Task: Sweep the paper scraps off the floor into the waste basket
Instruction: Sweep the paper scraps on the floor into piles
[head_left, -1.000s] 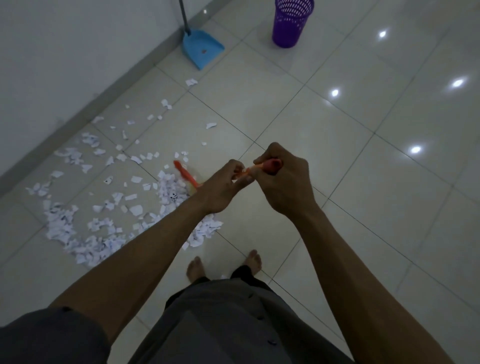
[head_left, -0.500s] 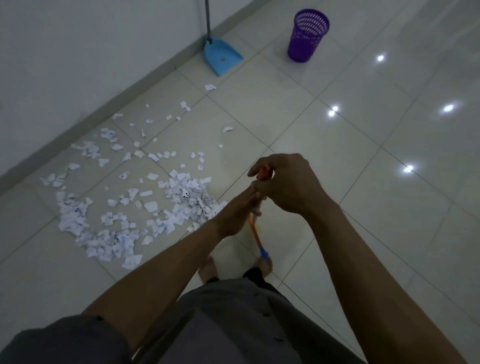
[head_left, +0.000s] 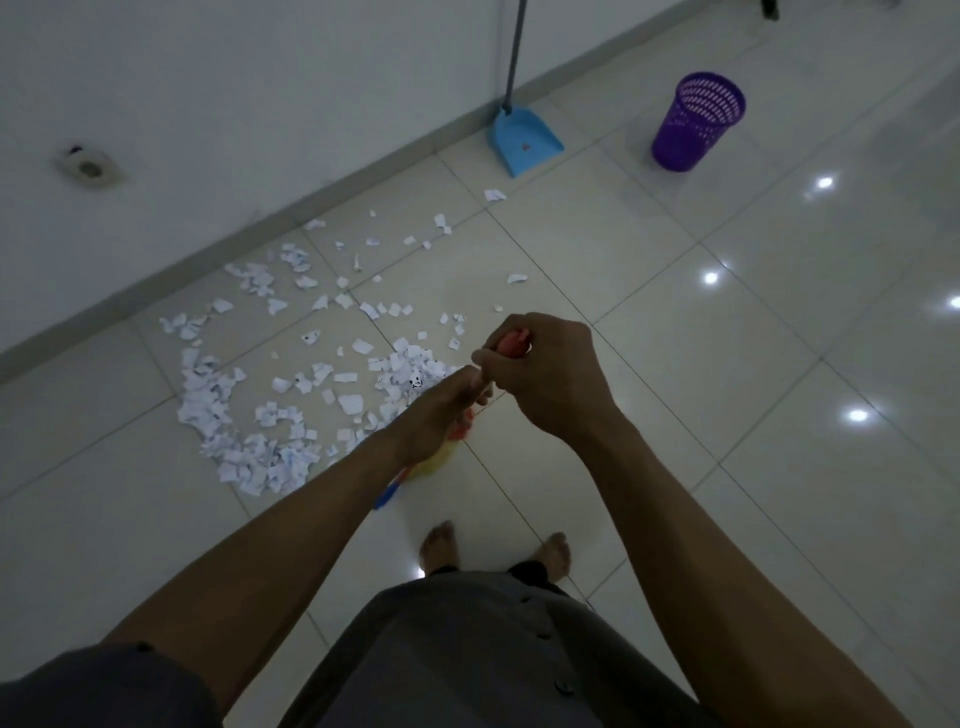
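Hiding most of the broom (head_left: 513, 344), the two hands are wrapped round its orange handle. The right hand (head_left: 553, 382) is closed over the top end, and the left hand (head_left: 434, 418) is gripped just below it, fingers curled. Only a stub of handle is seen above the right fist. Under the left wrist a smear of orange, yellow and blue is made out, too blurred for the head's shape to be told; whether it touches the floor (head_left: 727, 467) cannot be told either. The paper scraps (head_left: 249, 436) are spread over the tiles left of the hands, towards the wall (head_left: 260, 104), some covered by the left hand. The purple waste basket (head_left: 696, 122) is stood well apart at the upper right, near the blue dustpan (head_left: 524, 140), whose pole is cut off by the top edge. Compared with half a second ago, the lower broom has been swung from beside the feet (head_left: 439, 545) to beneath the left forearm, and a wall socket (head_left: 91, 169) has been brought into view.
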